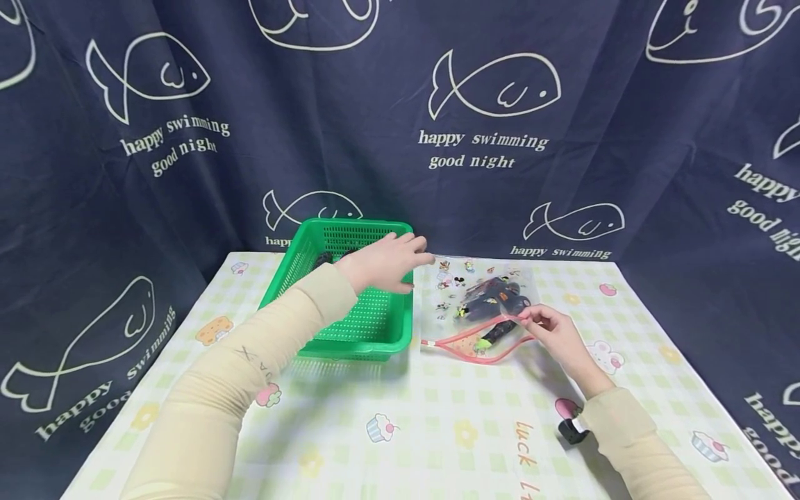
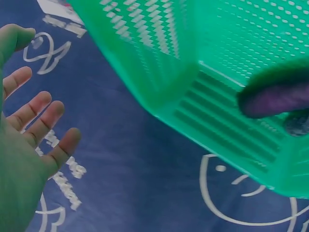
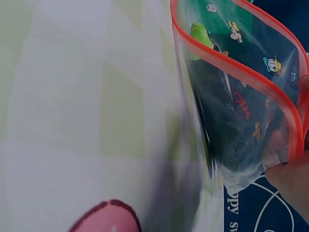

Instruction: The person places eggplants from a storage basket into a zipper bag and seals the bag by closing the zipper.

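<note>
My right hand (image 1: pixel 556 337) pinches the red zip edge of a clear plastic bag (image 1: pixel 446 323) by its right end. The bag lies on the table with its mouth gaping. Cartoon figures are printed on it, and inside lie several dark things, one a long dark thing with a light green end (image 3: pixel 200 35). My left hand (image 1: pixel 390 262) hangs over the right rim of a green plastic basket (image 1: pixel 400 333), fingers spread and holding nothing. In the left wrist view a blurred dark purple, elongated thing (image 2: pixel 277 99) is in the basket (image 2: pixel 159 92); my left forearm hides part of the basket's inside.
A patterned cloth covers the table (image 1: pixel 425 437). Behind and at the sides hangs a dark blue curtain (image 1: pixel 387 125) with white fish prints. A small black device (image 1: pixel 571 430) sits at my right wrist.
</note>
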Demonstrator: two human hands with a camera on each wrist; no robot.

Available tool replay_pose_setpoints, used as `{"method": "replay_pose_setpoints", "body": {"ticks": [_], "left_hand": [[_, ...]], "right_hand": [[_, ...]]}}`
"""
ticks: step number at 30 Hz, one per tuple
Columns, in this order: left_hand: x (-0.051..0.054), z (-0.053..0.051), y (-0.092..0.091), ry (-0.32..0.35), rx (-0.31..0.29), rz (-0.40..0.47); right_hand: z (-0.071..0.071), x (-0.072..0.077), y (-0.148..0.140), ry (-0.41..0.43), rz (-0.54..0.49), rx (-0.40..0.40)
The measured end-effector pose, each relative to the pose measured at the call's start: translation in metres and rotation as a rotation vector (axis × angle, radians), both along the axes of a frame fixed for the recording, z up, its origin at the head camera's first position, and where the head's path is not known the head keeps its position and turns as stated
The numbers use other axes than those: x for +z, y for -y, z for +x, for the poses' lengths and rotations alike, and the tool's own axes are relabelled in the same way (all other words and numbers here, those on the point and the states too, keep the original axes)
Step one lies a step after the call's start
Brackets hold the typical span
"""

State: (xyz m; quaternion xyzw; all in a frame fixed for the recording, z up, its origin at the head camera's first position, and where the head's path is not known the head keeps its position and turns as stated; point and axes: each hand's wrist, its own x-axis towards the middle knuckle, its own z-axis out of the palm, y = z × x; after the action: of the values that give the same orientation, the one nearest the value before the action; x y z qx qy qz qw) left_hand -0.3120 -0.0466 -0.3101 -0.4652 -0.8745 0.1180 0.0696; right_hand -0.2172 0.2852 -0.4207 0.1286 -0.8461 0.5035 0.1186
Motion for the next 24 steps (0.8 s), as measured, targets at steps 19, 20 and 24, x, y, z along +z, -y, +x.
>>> {"method": "replay_pose_setpoints", "body": {"ticks": [19,20,24], "left_hand": [[-0.034,-0.042,0.063,0.264,0.319,0.073],[-0.035,-0.042,0.066,0.275,0.332,0.077],[-0.04,-0.046,0.075,0.315,0.369,0.093]], "right_hand": [[-0.001,-0.002,-0.002,0.01,-0.029,0.003],[-0.001,-0.002,-0.002,0.01,-0.033,0.004],[-0.001,-0.003,-0.002,0.009,-0.045,0.004]]}}
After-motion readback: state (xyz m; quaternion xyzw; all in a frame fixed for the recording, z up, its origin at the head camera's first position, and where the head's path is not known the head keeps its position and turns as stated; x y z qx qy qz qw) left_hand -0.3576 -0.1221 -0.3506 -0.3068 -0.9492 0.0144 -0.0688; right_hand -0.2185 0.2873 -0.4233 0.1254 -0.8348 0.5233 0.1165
